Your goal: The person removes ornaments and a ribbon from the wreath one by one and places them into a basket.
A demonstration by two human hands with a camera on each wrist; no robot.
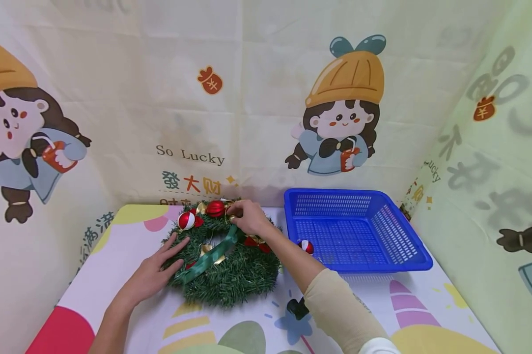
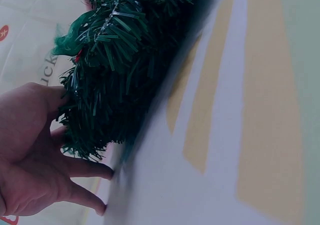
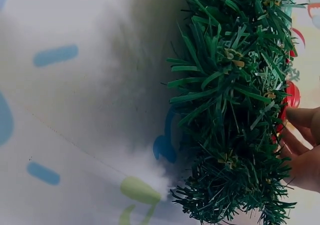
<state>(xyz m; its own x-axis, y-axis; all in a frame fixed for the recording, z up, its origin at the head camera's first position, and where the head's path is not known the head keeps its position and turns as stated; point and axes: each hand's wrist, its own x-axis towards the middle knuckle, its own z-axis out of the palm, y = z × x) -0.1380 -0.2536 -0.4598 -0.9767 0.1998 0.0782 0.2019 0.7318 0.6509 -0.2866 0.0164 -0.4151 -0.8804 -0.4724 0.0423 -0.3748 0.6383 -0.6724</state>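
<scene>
Since your left hand (image 1: 155, 273) lies spread against the wreath (image 1: 243, 278), tugging with your right hand (image 1: 250, 219), hold unclear, could shift it.

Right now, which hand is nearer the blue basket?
Right. The right hand is at the wreath's far side, just left of the blue basket. The left hand is farther off, at the wreath's left side, across it from the basket.

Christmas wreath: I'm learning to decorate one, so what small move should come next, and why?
Probably settle the ribbed red bauble into the Christmas wreath: the right hand is right beside it, and the left hand touches the wreath's left edge.
</scene>
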